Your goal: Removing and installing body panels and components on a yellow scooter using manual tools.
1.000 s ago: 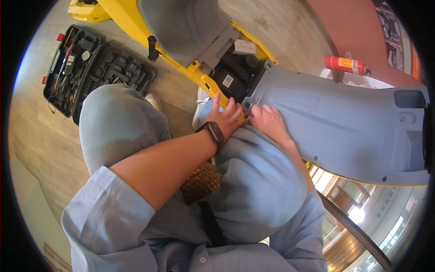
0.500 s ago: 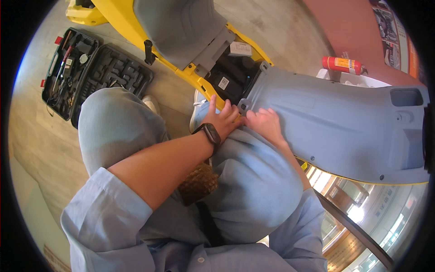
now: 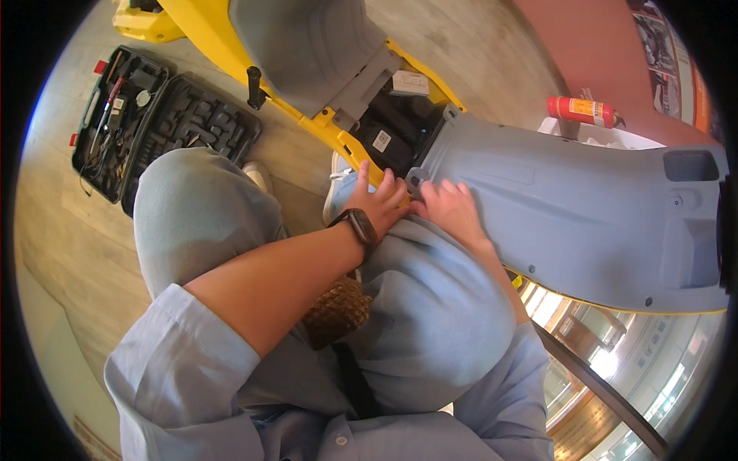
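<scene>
I am crouched beside a yellow scooter [image 3: 201, 21] whose grey body panel [image 3: 584, 207] lies across my right knee. My left hand [image 3: 374, 201], with a dark watch on its wrist, grips the near corner of that panel where it meets the yellow frame. My right hand [image 3: 448, 209] rests on the same panel edge, fingers curled over it and touching the left fingers. Just beyond both hands is an opened black compartment [image 3: 396, 131] with white labels. The scooter's grey seat [image 3: 304, 46] stands raised behind it.
An open black tool case [image 3: 154, 123] with several tools lies on the wooden floor at the left. A red extinguisher [image 3: 580, 110] lies at the upper right by a white box. A woven brown pouch [image 3: 337, 311] hangs at my lap.
Both hands have stayed at the panel's corner, shifting slightly along its edge. My head has shifted slightly, and the scene has slid a little in view.
</scene>
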